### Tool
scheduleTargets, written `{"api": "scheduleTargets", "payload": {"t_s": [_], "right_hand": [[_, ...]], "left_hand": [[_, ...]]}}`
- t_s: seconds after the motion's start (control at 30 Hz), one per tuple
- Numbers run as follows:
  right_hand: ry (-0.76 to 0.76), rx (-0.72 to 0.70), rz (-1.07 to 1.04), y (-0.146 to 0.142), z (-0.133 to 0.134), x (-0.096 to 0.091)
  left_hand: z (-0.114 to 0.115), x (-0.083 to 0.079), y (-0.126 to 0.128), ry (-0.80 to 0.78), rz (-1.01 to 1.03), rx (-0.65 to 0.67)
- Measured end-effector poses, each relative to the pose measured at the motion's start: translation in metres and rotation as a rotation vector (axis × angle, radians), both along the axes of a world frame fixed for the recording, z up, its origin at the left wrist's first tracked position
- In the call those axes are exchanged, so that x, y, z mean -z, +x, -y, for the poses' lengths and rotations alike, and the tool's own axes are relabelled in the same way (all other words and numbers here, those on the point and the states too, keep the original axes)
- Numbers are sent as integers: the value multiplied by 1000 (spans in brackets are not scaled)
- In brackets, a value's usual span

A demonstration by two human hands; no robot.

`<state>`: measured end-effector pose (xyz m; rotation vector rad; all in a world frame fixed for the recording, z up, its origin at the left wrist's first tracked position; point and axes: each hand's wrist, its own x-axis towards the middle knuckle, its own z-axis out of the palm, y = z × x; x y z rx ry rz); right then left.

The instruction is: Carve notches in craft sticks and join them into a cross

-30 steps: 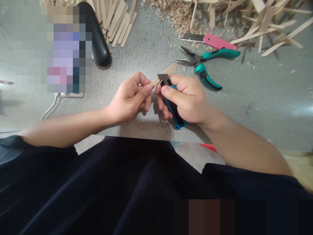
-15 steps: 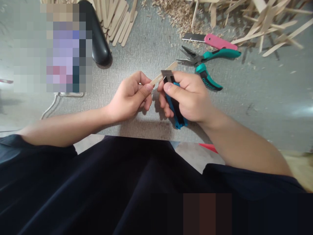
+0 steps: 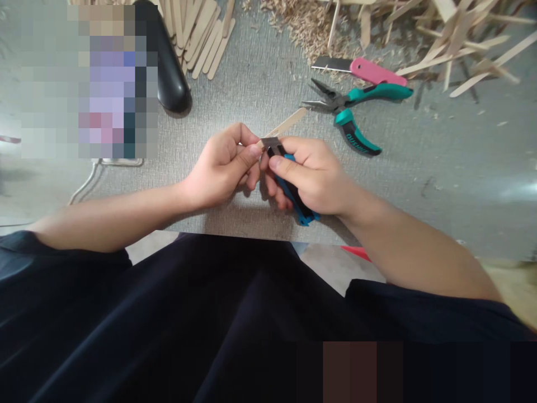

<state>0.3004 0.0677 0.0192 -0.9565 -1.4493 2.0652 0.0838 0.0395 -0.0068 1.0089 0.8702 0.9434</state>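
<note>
My left hand (image 3: 229,159) pinches one end of a flat wooden craft stick (image 3: 289,121) between thumb and fingers. The stick slants up to the right, its rounded end free in the air. In my right hand (image 3: 316,173) is a blue and black utility knife (image 3: 296,193), the fingers wrapped round its handle and the thumb on top. The knife's wide blade lies across the stick, close to my left fingertips. How deep the edge bites is hidden.
Long-nose pliers (image 3: 342,103) with green handles lie open beyond my hands, beside a pink-handled saw (image 3: 373,70). Wood shavings (image 3: 302,28) and a heap of cut sticks (image 3: 457,45) spread behind. More craft sticks (image 3: 205,42) lie near a black rounded case (image 3: 172,84). A blurred patch covers the left.
My right hand has moved the utility knife left and toward me along the stick, nearer my left fingertips. My left hand has barely moved.
</note>
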Motion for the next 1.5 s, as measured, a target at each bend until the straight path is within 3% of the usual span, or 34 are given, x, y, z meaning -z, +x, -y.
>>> {"api": "scheduleTargets", "payload": {"t_s": [0.23, 0.43, 0.57, 0.73, 0.93, 1.0, 1.27, 1.5], "right_hand": [[36, 89, -8, 3, -4, 1], [8, -19, 20, -2, 2, 0], [79, 56, 29, 3, -3, 0], [238, 230, 68, 8, -9, -2], [289, 270, 50, 5, -3, -4], [318, 299, 16, 4, -3, -2], [422, 304, 51, 9, -12, 10], [492, 308, 126, 11, -13, 6]], "left_hand": [[0, -3, -1, -52, -33, -9], [0, -5, -1, -35, -18, 4], [-1, -1, -3, -39, -60, -88], [-2, -2, -5, 63, -166, -294], [-3, -1, -4, 281, -201, -340], [-2, -2, -4, 297, -209, -328], [2, -17, -1, 36, -176, -142], [1, -21, 0, 42, -208, -171]]}}
